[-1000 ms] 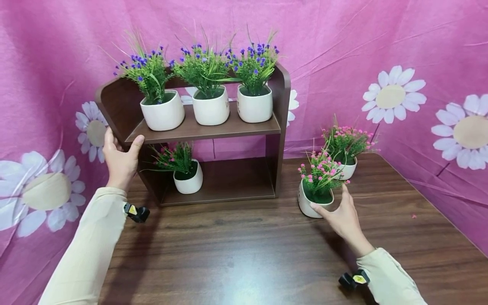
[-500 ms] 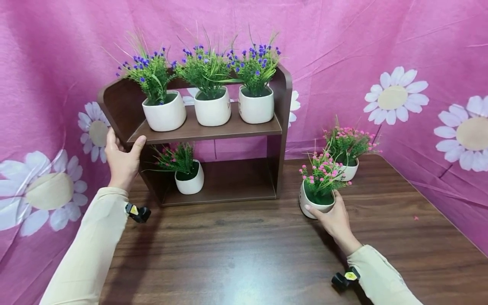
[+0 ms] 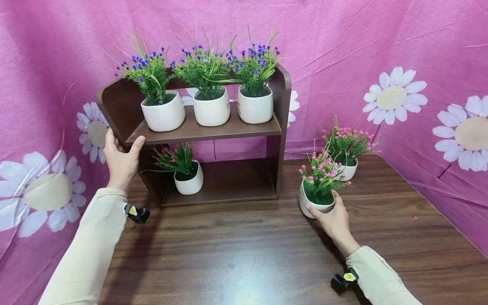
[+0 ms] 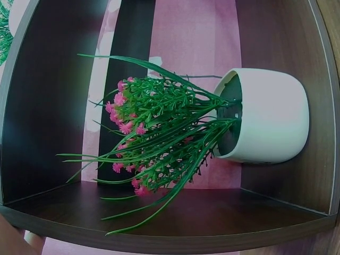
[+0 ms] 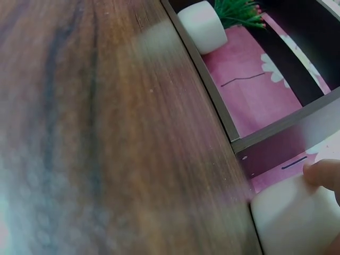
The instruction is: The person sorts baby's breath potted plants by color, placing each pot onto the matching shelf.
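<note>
My left hand (image 3: 121, 163) grips the left side panel of a dark brown two-tier shelf (image 3: 202, 136), with the thumb at the front edge of the upper board. My right hand (image 3: 334, 220) holds a white pot with pink flowers (image 3: 318, 205) on the table, right of the shelf. In the right wrist view, a fingertip (image 5: 319, 174) lies against that white pot (image 5: 297, 218). On the lower tier, at the left, sits another pink-flowered pot (image 3: 189, 180); its white side (image 4: 273, 117) shows large in the left wrist view.
Three white pots with purple flowers (image 3: 163, 112) line the upper tier. Behind the held pot stands one more pink-flowered pot (image 3: 347, 169). A small pink petal (image 3: 415, 218) lies on the wooden table (image 3: 244, 250). A pink daisy-print curtain (image 3: 335, 51) hangs behind.
My right hand has moved left and closed round the pink-flowered pot, its fingers now at the pot's right side. The left hand stays on the shelf.
</note>
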Available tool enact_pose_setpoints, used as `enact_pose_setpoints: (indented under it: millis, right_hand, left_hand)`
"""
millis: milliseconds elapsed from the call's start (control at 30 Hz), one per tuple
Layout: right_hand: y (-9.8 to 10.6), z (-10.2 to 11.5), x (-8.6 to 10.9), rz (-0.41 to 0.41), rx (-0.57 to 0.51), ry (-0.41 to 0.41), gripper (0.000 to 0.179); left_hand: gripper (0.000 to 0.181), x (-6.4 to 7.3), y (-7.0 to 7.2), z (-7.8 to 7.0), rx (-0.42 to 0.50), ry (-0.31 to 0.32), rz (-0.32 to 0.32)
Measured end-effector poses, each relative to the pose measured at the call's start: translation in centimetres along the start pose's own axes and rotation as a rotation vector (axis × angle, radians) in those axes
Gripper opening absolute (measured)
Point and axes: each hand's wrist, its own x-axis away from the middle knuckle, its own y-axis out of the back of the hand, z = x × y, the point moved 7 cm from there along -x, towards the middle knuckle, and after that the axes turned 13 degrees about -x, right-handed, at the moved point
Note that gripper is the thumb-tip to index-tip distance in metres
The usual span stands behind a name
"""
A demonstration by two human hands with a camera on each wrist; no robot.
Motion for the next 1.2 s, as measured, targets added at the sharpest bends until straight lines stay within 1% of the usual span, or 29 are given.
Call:
enact_pose_setpoints:
  millis: [200, 367, 600, 700, 900, 1033, 1200]
  right_hand:
    - [0.1, -0.1, 0.0, -0.006, -0.006, 0.005, 0.093]
    - [0.2, 0.0, 0.5, 0.016, -0.005, -0.005, 0.093]
    - [0.3, 0.9, 2.1, 0.067, 0.005, 0.000, 0.093]
    - [0.0, 1.5, 3.1, 0.087, 0.016, 0.024, 0.092]
    - [-1.1, 3.0, 4.9, 0.140, -0.018, 0.072, 0.089]
    - [-2.2, 4.1, 6.1, 0.180, -0.052, 0.096, 0.090]
    - [-3.7, 5.4, 7.5, 0.218, -0.081, 0.149, 0.091]
  left_hand:
    - [0.058, -0.1, 0.0, 0.1, 0.004, -0.009, 0.001]
    - [0.058, -0.1, 0.0, 0.2, 0.015, -0.011, 0.001]
    - [0.058, -0.2, 0.0, 0.2, 0.001, -0.006, 0.002]
    - [0.058, -0.3, 0.0, 0.3, 0.002, -0.004, 0.002]
    - [0.060, -0.5, 0.0, 0.8, -0.007, 0.000, 0.001]
    - [0.059, -0.4, 0.0, 0.5, -0.009, -0.005, 0.000]
    - [0.058, -0.2, 0.0, 0.1, -0.003, -0.023, 0.001]
